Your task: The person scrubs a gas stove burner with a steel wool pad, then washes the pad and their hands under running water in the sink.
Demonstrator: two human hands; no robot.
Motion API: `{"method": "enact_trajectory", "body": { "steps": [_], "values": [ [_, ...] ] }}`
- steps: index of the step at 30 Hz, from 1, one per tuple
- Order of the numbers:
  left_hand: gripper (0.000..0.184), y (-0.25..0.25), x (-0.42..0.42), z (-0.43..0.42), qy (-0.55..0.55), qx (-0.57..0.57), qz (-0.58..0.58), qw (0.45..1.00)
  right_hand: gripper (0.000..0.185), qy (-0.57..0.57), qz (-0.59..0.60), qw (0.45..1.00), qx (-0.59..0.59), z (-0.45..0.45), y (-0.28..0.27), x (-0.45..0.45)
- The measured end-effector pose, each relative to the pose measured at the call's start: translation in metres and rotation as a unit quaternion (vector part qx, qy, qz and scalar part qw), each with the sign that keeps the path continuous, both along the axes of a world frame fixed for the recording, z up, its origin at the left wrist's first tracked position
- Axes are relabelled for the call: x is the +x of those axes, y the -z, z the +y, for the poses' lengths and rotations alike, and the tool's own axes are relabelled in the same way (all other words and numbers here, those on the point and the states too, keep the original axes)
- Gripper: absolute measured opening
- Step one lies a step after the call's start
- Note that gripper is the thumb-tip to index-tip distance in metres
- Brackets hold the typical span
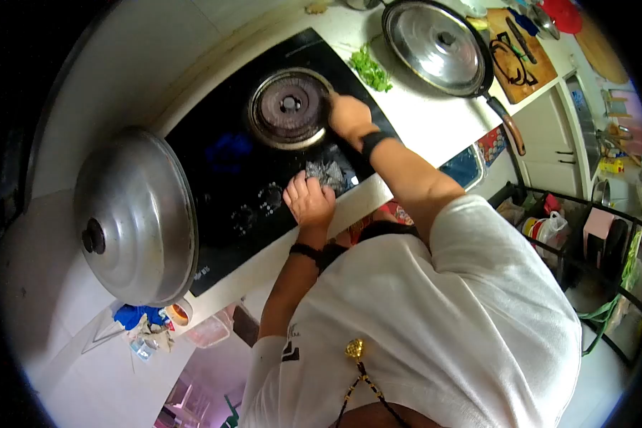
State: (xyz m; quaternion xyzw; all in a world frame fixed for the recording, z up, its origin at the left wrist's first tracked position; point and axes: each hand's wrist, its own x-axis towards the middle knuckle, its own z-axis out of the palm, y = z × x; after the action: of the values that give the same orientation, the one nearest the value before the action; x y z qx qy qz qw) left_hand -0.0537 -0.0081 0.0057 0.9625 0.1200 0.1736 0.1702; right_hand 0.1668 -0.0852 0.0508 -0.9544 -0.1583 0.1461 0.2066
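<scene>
Hands, two, set apart from each other. Left hand (310, 201): fingertips at a crumpled grey cloth (325, 173) lying on the stove's near side; whether they pinch it or only rest there cannot be told. Right hand (351, 118): fingers at the right rim of the round burner (269, 134); grip hidden. Handling note, by judgement: steady the burner by its rim, keep the cloth bunched under the fingertips with even pressure, avoid bumping the knobs (270, 195), and check the metal for heat. Beneath: one black glass-topped stove (210, 246), set in a pale counter (453, 123). Left end: one large domed lid (141, 214). Right: green leaves (369, 70); one lidded pan (431, 60); beyond it, one cutting board (542, 65).
</scene>
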Motion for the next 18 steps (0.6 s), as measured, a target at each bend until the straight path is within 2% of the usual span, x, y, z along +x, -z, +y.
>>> {"method": "enact_trajectory", "body": {
  "steps": [3,5,8,14,15,18],
  "values": [
    [0.028,0.000,0.010,0.002,0.006,-0.013,-0.018,1.000,0.039,-0.008,0.021,0.999,-0.028,0.001,-0.002,0.007],
    [0.028,0.000,0.009,0.002,0.004,-0.003,0.013,1.000,0.031,-0.016,-0.029,0.999,-0.002,0.008,0.002,0.018],
    [0.027,0.004,0.008,-0.002,0.002,-0.004,-0.002,1.000,0.032,-0.037,-0.022,0.999,-0.005,-0.006,-0.011,0.008],
    [0.028,0.001,0.006,0.001,0.003,0.001,-0.002,1.000,0.028,-0.063,-0.025,0.998,-0.017,0.006,-0.002,0.034],
    [0.028,0.001,0.006,0.001,0.002,0.005,-0.002,1.000,0.035,-0.083,-0.025,0.996,-0.019,0.005,-0.004,0.034],
    [0.028,0.000,0.013,0.000,-0.001,0.012,-0.003,1.000,0.036,-0.092,0.007,0.995,-0.042,-0.007,-0.012,0.027]
  ]
}}
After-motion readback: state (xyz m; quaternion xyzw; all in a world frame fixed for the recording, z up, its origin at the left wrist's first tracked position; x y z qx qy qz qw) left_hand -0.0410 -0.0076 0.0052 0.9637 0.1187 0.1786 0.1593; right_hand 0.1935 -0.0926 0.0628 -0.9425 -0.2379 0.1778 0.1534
